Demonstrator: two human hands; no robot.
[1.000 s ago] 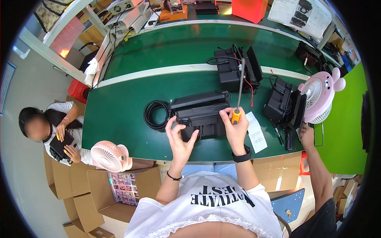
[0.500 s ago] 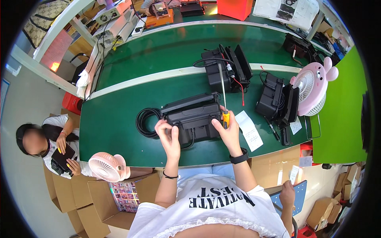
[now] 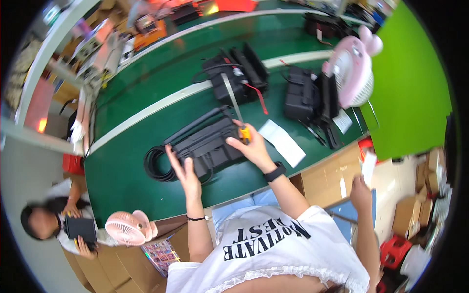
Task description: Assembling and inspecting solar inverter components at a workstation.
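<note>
A black plastic case (image 3: 207,144) with a raised flap lies on the green bench in front of me. My left hand (image 3: 185,176) rests against its left end, fingers stretched and thumb apart. Around the right end is my right hand (image 3: 254,149), which also holds a screwdriver (image 3: 245,135) by its yellow handle. The long shaft points away from me. A coil of black cable (image 3: 155,165) lies beside the case, near my left fingertips. White paper (image 3: 283,142) lies just right of my right hand.
Two similar black units (image 3: 229,75) (image 3: 303,95) stand farther back, red wire on one. A pink fan (image 3: 348,71) stands at the right, another pink fan (image 3: 129,228) at the lower left. A co-worker's hand (image 3: 85,248) holds a dark box; another person's hand (image 3: 361,193) holds a slip.
The whole view has turned and shifted, so the bench appears farther left and tilted. My left fingers have straightened along the case end. The screwdriver stays in my right hand.
</note>
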